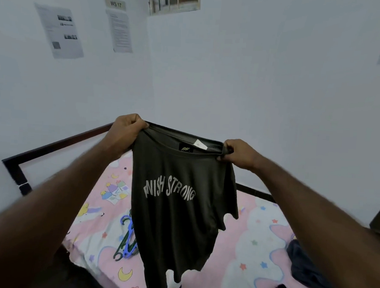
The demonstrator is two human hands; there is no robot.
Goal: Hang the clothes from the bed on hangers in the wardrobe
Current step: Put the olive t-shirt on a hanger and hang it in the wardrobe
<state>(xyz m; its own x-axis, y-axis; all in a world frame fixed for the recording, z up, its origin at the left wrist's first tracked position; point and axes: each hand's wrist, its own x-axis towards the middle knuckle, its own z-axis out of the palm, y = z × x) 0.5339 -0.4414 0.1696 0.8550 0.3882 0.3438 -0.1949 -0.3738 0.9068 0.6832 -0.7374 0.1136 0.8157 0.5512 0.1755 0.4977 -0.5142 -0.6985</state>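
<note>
T-shirt [181, 198], dark olive, hangs above the bed [257, 235], held up by its collar. Left grip [128, 131] and right grip [239, 155] each pinch the neckline, fingers curled. Blue and green hangers [127, 237] lie near the bed's left edge.

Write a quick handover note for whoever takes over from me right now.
Left hand and right hand each grip the top edge of the dark T-shirt, held up over the bed.
Hangers lie on the bed beyond it, a dark blue garment at the right.
The shirt is on no hanger yet; hanging it and the blue garment is left.
Wardrobe out of view.
</note>
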